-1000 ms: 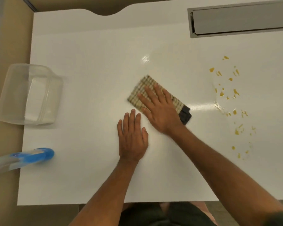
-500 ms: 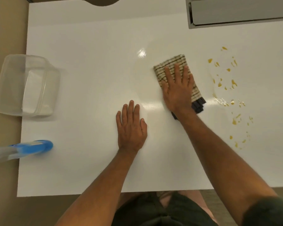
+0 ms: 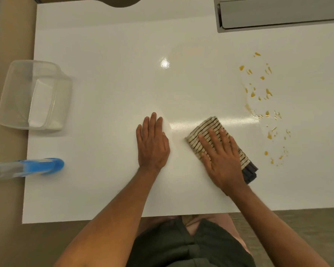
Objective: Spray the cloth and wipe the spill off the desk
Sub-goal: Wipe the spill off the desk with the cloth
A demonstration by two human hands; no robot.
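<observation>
A folded beige cloth with dark stripes (image 3: 202, 132) lies on the white desk (image 3: 104, 74), right of centre. My right hand (image 3: 222, 157) presses flat on it with fingers spread, covering most of it; a dark end of the cloth sticks out by my wrist. The spill (image 3: 266, 97) is a scatter of small yellow-orange drops to the right of the cloth, a short gap away. A wet sheen runs from the cloth toward the drops. My left hand (image 3: 152, 145) rests flat on the bare desk, left of the cloth. The spray bottle (image 3: 39, 166) with a blue head lies at the desk's left edge.
A clear plastic container (image 3: 33, 95) sits at the left edge, overhanging the desk. A grey metal cable slot (image 3: 278, 14) is set into the far right of the desktop. My lap shows below the near edge.
My right hand slid the cloth rightward and away from me toward the drops, then drew it back toward the near edge. My left hand stayed flat in place.
</observation>
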